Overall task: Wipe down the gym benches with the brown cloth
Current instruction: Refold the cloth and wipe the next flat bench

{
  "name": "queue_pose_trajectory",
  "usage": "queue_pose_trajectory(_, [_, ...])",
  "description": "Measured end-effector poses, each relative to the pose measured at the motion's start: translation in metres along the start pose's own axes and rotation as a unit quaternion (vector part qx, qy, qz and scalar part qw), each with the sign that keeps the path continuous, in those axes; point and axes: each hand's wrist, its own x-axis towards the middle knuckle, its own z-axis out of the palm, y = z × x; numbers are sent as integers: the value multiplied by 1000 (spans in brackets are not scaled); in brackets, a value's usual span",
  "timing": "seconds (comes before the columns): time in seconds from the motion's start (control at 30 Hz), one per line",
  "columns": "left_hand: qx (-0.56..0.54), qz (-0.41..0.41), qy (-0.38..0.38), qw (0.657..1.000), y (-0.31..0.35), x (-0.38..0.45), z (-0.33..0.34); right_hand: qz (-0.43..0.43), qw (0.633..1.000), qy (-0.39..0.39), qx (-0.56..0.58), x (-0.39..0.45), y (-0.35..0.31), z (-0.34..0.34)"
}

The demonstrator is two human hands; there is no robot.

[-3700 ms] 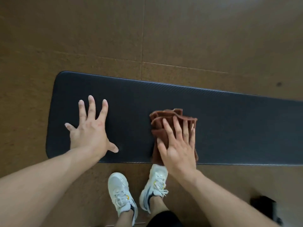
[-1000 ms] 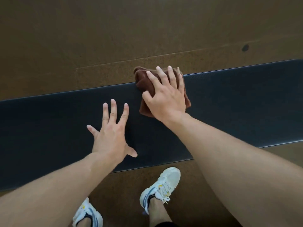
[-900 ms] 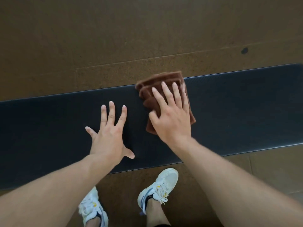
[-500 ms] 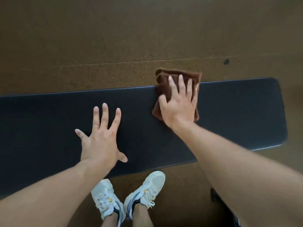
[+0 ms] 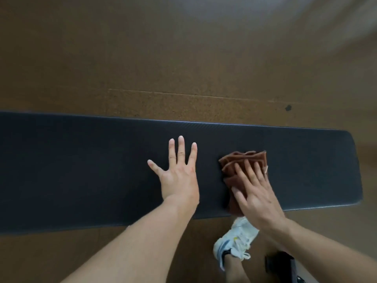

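Observation:
A long black padded gym bench [image 5: 81,170] runs across the view, its rounded right end near the right edge. The folded brown cloth [image 5: 234,162] lies on the pad near that end, reaching the near edge. My right hand [image 5: 255,193] presses flat on the cloth with fingers spread, slightly blurred. My left hand [image 5: 179,176] rests flat on the bare pad to the cloth's left, fingers apart, holding nothing.
Brown speckled floor [image 5: 183,58] surrounds the bench, with a dark spot [image 5: 288,108] beyond its far edge. One white sneaker [image 5: 234,242] stands under the near edge. A black bench support [image 5: 281,266] sits at the bottom right.
My right hand has dragged the cloth from the far edge of the pad back toward the near edge. The left hand now sits closer to the cloth. The view shifted so the bench's right end shows fully.

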Motion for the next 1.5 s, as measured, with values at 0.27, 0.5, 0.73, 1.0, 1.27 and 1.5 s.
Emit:
queue_pose_trajectory(0.27, [-372, -65, 348, 858, -116, -75, 33, 104, 978, 141, 116, 112, -157, -11])
queue_pose_trajectory(0.5, [-346, -110, 299, 882, -101, -101, 31, -296, 954, 57, 4, -34, -176, 77])
queue_pose_trajectory(0.73, [-319, -3, 187, 929, 13, -69, 3, 110, 983, 77, 122, -45, 1, 38])
queue_pose_trajectory(1.0, [-250, 70, 117, 959, 126, -40, 11, 112, 981, 95, 126, 127, 83, -56])
queue_pose_trajectory(1.27, [-170, -13, 54, 984, 152, -17, 14, -92, 989, 92, 69, -37, 109, 23])
queue_pose_trajectory(1.5, [-97, 23, 58, 993, 190, -3, 11, -25, 988, 121, 88, 33, 149, -9])
